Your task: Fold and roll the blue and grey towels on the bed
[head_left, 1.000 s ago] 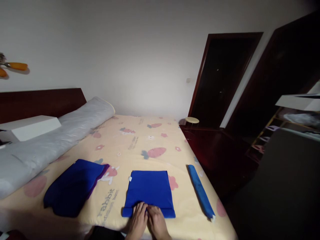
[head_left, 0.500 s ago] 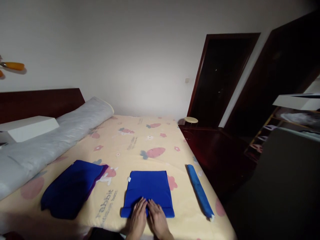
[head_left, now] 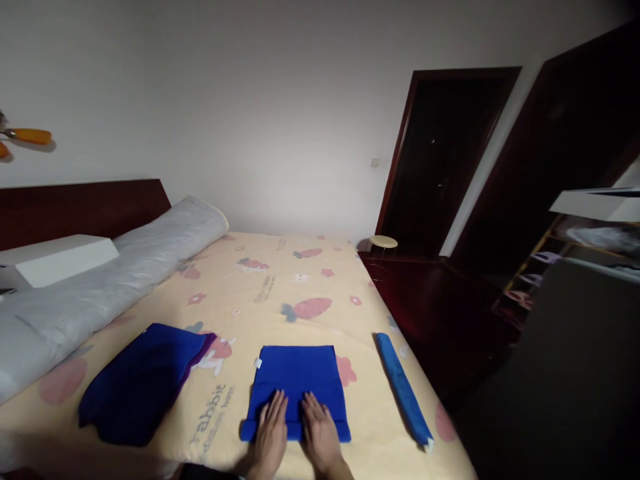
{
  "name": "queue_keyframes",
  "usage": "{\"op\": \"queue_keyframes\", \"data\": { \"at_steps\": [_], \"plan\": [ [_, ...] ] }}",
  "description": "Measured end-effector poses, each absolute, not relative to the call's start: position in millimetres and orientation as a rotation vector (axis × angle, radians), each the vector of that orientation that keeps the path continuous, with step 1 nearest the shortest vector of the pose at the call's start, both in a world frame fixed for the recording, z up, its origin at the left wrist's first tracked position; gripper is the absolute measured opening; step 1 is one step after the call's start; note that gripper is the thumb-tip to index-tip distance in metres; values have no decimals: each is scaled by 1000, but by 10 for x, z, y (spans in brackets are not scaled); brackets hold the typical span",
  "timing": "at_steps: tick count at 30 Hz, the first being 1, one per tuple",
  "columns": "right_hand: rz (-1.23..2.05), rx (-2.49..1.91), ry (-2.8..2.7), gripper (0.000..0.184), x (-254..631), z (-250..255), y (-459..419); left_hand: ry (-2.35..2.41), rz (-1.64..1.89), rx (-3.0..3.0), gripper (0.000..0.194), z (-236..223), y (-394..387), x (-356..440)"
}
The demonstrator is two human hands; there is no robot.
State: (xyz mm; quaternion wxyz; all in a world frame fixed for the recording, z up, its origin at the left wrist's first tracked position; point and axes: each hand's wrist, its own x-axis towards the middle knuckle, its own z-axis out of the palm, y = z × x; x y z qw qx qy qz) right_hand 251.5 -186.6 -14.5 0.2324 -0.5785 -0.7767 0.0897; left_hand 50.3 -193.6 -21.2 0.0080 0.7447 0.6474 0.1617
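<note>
A blue cloth (head_left: 299, 365) lies on the bed in front of me, its near edge rolled into a thin band and a small white tag at its left side. My left hand (head_left: 271, 427) rests flat across the rolled edge, fingers stretched forward. Beside it my right hand (head_left: 321, 427) lies flat on the same roll, with a gap of blue cloth between the two hands. Off to the right is a lighter blue, tightly rolled cloth (head_left: 403, 387) with a white tag at its near end. Another dark blue cloth (head_left: 143, 387) with a purple edge spreads loosely on the left.
The bed has a cream sheet (head_left: 260, 313) printed with carrots and rabbits. A long grey rolled bundle (head_left: 125, 267) and a white box (head_left: 65, 259) lie along the headboard (head_left: 80, 207). Beyond the bed's right edge are a stool (head_left: 384, 242) and a dark panel (head_left: 575, 360).
My hands have moved apart sideways, widening the gap between them on the rolled edge. The view has shifted slightly; the other cloths stay in place.
</note>
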Motion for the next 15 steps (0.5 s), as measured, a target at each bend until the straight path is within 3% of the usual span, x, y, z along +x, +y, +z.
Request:
{"op": "queue_keyframes", "data": {
  "at_steps": [4,9,15],
  "plan": [
    [349,-1446,-2255,46,2230,-106,-1846,1826,444,2420,61,-182,-1817,684],
    [202,-1756,-2015,50,2716,-229,-1708,2029,425,2364,51,-155,-1754,270],
    [146,-1788,-1978,53,3062,-377,-1704,2077,533,2302,47,-152,-1769,20]
  ]
}}
